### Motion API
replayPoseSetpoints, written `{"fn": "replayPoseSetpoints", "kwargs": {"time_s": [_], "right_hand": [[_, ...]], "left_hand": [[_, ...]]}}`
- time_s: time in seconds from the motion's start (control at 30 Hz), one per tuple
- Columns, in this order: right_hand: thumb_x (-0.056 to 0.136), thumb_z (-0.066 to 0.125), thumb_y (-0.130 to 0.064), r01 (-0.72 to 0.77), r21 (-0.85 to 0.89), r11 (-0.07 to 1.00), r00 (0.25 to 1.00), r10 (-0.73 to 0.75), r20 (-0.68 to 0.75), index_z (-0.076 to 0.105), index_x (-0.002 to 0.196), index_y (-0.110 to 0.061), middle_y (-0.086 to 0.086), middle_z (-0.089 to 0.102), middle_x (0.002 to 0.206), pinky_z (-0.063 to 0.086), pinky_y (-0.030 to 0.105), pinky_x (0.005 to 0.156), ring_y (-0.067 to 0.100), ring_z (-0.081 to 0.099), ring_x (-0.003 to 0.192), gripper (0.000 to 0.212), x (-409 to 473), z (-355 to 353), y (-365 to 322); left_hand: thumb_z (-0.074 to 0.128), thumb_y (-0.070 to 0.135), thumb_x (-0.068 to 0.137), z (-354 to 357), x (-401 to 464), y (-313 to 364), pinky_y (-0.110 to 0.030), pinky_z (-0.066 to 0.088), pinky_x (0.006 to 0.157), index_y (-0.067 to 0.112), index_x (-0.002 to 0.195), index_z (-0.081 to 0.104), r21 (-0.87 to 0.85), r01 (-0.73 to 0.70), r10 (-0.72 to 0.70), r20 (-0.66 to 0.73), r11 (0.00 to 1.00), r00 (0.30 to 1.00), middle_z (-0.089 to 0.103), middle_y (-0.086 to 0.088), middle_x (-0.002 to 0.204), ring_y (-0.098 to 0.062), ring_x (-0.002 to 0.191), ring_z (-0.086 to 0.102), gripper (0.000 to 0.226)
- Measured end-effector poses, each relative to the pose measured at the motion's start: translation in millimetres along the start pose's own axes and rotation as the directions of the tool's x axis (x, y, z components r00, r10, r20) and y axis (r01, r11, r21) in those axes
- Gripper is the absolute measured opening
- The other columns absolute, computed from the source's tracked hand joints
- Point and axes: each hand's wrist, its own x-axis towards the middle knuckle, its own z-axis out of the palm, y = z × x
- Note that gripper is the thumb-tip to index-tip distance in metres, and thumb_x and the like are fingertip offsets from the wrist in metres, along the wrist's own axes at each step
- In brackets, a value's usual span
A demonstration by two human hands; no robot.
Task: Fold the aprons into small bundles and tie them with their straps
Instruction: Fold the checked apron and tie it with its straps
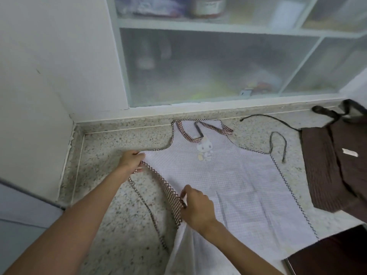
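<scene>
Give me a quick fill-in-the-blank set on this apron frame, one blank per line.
1. The left hand and right hand both grip the white apron's ____ side edge.
2. The cartoon print sits on the apron's ____.
3. The ____ apron lies right of the white one.

Missing words: left; bib; brown

Speckled counter (111, 245) — frosted cabinet (208, 66) behind

Both bare forearms reach forward from the lower edge of the view, the left from the lower left, the right from the bottom centre. The left hand (131, 160) lies farther out, back up, its fingers curled in a pinch. The right hand (195, 207) sits nearer and lower, knuckles up, thumb and fingers closed in a pinch at its left side.
</scene>
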Motion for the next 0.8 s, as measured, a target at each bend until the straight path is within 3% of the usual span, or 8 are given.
{"fn": "replayPoseSetpoints", "kwargs": {"time_s": [0.1,0.17,0.23,0.3,0.43,0.6,0.73,0.8], "right_hand": [[0.085,0.055,-0.023,-0.051,-0.165,0.985,0.996,0.063,0.068,0.054,0.109,-0.012,0.005,0.061,0.108,0.046,0.031,0.076,0.023,0.060,0.097,0.027,-20.9,-21.4,26.9],[0.082,0.058,-0.023,-0.087,-0.178,0.980,0.977,0.119,0.177,0.062,0.108,-0.007,0.007,0.065,0.104,0.051,0.030,0.078,0.023,0.064,0.094,0.030,-32.4,-39.5,48.3],[0.079,0.060,-0.015,-0.138,-0.017,0.990,0.943,0.136,0.303,0.069,0.096,-0.006,0.010,0.070,0.091,0.056,0.027,0.073,0.022,0.068,0.082,0.021,-42.7,-65.4,74.4],[0.078,0.063,-0.009,-0.187,0.177,0.966,0.918,0.108,0.381,0.067,0.079,-0.012,0.007,0.069,0.080,0.057,0.022,0.067,0.018,0.069,0.075,0.006,-48.9,-92.2,102.0],[0.081,0.069,-0.013,-0.312,0.436,0.844,0.911,0.135,0.390,0.068,0.089,-0.014,-0.001,0.069,0.086,0.054,0.017,0.062,0.006,0.067,0.075,0.008,-53.9,-136.4,173.3],[0.083,0.068,-0.009,-0.488,0.563,0.667,0.871,0.328,0.366,0.068,0.096,-0.005,0.006,0.070,0.094,0.056,0.021,0.063,0.013,0.065,0.081,0.014,-54.3,-157.9,291.2],[0.083,0.069,-0.010,-0.547,0.478,0.688,0.837,0.430,0.339,0.064,0.093,-0.004,0.003,0.063,0.080,0.055,0.021,0.060,0.008,0.060,0.065,0.013,-45.9,-143.0,359.1],[0.083,0.065,-0.018,-0.502,0.322,0.803,0.859,0.420,0.291,0.065,0.102,-0.011,0.000,0.064,0.089,0.054,0.021,0.068,0.006,0.060,0.071,0.020,-38.0,-133.3,379.1]], "left_hand": [[0.054,0.010,0.092,3.4,-8.4,16.3,-0.029,0.048,0.059,-0.001,0.108,0.061,0.007,-0.047,0.047,-0.043,0.999,0.998,0.055,-0.007,0.075,-0.015,0.061,0.050,0.020],[0.056,0.008,0.090,13.7,-18.8,35.2,-0.029,0.049,0.059,0.001,0.093,0.064,0.027,-0.092,0.093,-0.020,0.995,0.995,0.057,-0.009,0.078,-0.015,0.060,0.051,0.011],[0.060,0.010,0.089,36.7,-32.2,62.7,-0.026,0.052,0.057,0.010,0.078,0.060,0.050,-0.137,0.134,0.054,0.989,0.990,0.059,-0.011,0.080,-0.012,0.056,0.054,0.011],[0.061,0.013,0.089,67.3,-43.1,90.3,-0.020,0.053,0.054,0.012,0.080,0.060,0.064,-0.170,0.159,0.148,0.983,0.976,0.062,-0.008,0.080,-0.007,0.053,0.058,0.009],[0.059,0.013,0.091,154.4,-57.0,133.8,-0.025,0.054,0.066,0.011,0.086,0.059,0.012,-0.188,0.179,0.251,0.982,0.951,0.062,-0.004,0.080,-0.010,0.062,0.060,0.005],[0.056,0.012,0.092,289.6,-61.3,145.7,-0.026,0.052,0.064,0.008,0.101,0.055,0.040,-0.106,0.087,0.329,0.994,0.940,0.061,-0.006,0.086,-0.011,0.063,0.059,0.010],[0.057,0.034,0.092,368.8,-53.7,130.1,-0.030,0.045,0.087,0.003,0.123,0.055,0.209,-0.140,0.030,0.457,0.968,0.889,0.062,-0.006,0.116,-0.020,0.099,0.062,0.044],[0.049,0.053,0.090,389.4,-44.2,117.3,-0.028,0.038,0.092,0.009,0.125,0.056,0.487,-0.288,0.044,0.452,0.824,0.891,0.059,0.000,0.120,-0.022,0.115,0.054,0.058]]}}
